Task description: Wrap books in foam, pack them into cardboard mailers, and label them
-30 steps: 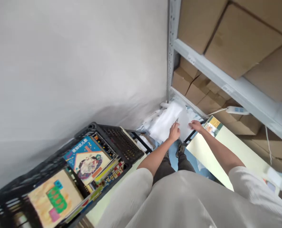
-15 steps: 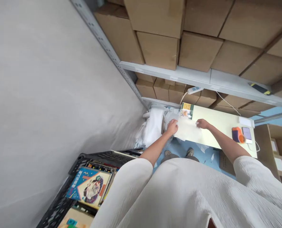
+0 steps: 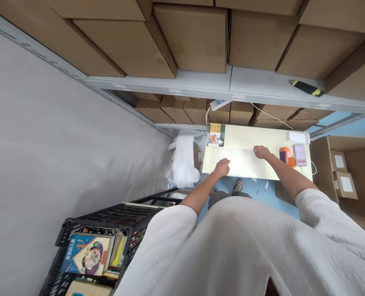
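Observation:
A thin white sheet (image 3: 244,158), paper or foam, lies on the pale yellow table (image 3: 250,137). My left hand (image 3: 222,167) rests on its near part, fingers stretched out. At the sheet's far right corner, my right hand (image 3: 261,152) is closed in a pinch on the edge. A book with a green and yellow cover (image 3: 216,135) lies at the table's far left corner, just beyond the sheet. To the right of my right hand are an orange and purple tape dispenser (image 3: 286,156) and a phone (image 3: 299,155).
Shelves of cardboard boxes (image 3: 191,39) rise behind the table; a utility knife (image 3: 307,88) lies on one. White wrapping sheets (image 3: 184,160) are piled left of the table. A black crate (image 3: 127,228) of books stands near left, an open carton (image 3: 319,164) at right.
The sheet now lies flatter and further left on the table, in front of the book. My left hand has gone from gripping its left edge to resting on it. The view has shifted right.

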`<state>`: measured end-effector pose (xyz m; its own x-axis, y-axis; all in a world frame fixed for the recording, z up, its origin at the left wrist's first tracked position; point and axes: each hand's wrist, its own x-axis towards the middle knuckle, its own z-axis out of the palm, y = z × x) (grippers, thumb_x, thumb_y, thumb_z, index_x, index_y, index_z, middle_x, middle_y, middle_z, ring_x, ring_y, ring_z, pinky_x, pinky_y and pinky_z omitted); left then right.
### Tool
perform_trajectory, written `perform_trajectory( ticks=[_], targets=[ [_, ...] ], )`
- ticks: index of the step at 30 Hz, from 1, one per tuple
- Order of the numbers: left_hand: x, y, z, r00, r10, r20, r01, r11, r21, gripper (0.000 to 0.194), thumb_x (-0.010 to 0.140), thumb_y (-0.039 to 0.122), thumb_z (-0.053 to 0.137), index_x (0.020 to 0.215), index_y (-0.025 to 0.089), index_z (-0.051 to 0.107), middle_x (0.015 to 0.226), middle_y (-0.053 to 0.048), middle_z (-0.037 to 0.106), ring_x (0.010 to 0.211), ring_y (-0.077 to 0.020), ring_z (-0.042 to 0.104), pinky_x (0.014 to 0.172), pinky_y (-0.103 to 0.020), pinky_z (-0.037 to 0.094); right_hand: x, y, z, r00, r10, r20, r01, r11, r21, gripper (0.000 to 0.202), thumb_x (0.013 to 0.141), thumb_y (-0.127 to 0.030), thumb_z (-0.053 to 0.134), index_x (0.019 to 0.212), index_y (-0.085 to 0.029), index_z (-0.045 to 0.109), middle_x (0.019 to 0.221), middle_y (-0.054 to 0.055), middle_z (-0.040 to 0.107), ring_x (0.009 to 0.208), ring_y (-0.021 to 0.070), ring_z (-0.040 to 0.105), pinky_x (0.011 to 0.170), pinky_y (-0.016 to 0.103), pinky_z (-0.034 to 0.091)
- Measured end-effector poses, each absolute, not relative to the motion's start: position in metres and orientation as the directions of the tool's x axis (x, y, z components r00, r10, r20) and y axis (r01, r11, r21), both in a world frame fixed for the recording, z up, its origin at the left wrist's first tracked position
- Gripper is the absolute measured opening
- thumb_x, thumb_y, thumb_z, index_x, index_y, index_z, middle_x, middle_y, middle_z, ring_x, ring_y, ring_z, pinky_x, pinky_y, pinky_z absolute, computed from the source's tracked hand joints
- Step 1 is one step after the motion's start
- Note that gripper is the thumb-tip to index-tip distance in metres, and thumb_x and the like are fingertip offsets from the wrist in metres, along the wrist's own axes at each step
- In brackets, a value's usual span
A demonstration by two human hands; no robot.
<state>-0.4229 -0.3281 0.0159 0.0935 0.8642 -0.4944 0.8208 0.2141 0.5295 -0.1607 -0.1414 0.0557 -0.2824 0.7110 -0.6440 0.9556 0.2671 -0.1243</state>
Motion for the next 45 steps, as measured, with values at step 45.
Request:
perform_trajectory(
  ticks=[45],
  targets=[
    [-0.521, -0.287, -0.018, 0.076, 0.881, -0.467, 0.921, 0.118, 0.372, 0.09, 0.1, 0.035, 0.065, 0.179, 0.017, 0.028, 0.189, -0.019, 0.015, 0.176, -0.0384, 0.016, 0.141, -0.056, 0.017, -0.318, -0.185, 0.0, -0.096, 0.753, -0.651, 0.586, -0.486, -0.649, 0.038, 0.09, -0.025, 0.072, 0.126, -0.02, 0.079, 0.134, 0.01, 0.08, 0.119, 0.0267, 0.075, 0.105, 0.037, 0.058]
  ],
)
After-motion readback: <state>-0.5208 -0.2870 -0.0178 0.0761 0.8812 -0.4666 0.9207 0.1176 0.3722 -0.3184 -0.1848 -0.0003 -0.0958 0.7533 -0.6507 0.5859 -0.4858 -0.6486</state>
